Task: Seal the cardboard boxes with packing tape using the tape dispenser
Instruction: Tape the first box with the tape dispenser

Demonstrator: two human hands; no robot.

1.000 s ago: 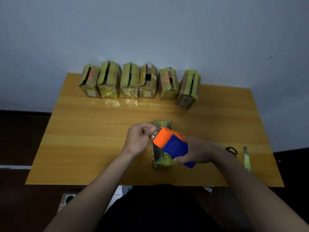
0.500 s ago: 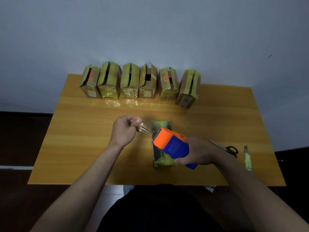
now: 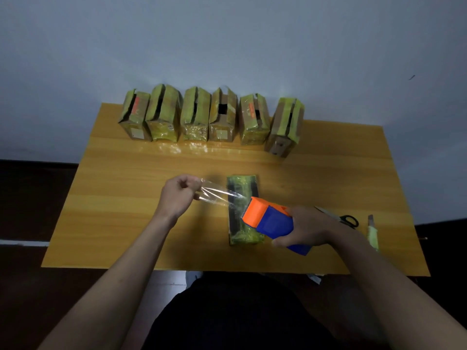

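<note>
Nearest me, my right hand (image 3: 307, 229) grips the orange-and-blue tape dispenser (image 3: 271, 221) over the near end of the box (image 3: 242, 210) lying mid-table, much where it was half a second ago. My left hand (image 3: 178, 197) pinches the free end of the clear tape (image 3: 217, 195), and since a second ago, when it sat right at the dispenser's mouth, it has drawn left so a longer strip now stretches between them above the table (image 3: 126, 198). Scissors (image 3: 346, 219) and a utility knife (image 3: 372, 232) lie to the right, and six opened boxes (image 3: 209, 117) line the far edge, unchanged.
</note>
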